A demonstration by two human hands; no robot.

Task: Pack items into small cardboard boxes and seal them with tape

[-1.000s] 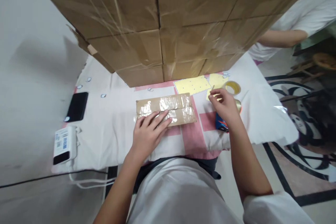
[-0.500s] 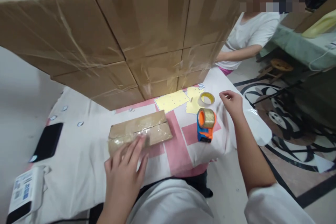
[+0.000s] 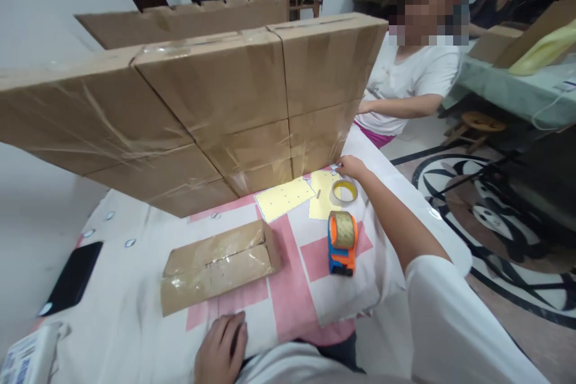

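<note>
A small taped cardboard box [image 3: 220,267] lies on the patterned tablecloth in front of me. My left hand [image 3: 220,348] is just short of it at the table's near edge, fingers loosely bent, thumb apart, holding nothing. Stretched forward, my right hand [image 3: 353,167] touches down beside the stacked cardboard boxes [image 3: 243,90], fingertips drawn together; whatever lies between them is too small to make out. Closer to me than that hand are a roll of clear tape [image 3: 344,191] and an orange-and-blue tape dispenser [image 3: 342,246] carrying a brown tape roll.
A black flat device [image 3: 74,279] and a white label-bearing machine [image 3: 29,351] are on the left. Behind the stack stands an open carton flap [image 3: 189,18]. A person in a white shirt [image 3: 407,78] sits beyond the stack's right end, near a wooden stool [image 3: 481,123].
My left hand has come off the small box and drawn back toward me. My right hand has reached forward and left, to the stack's foot. The view has tilted up.
</note>
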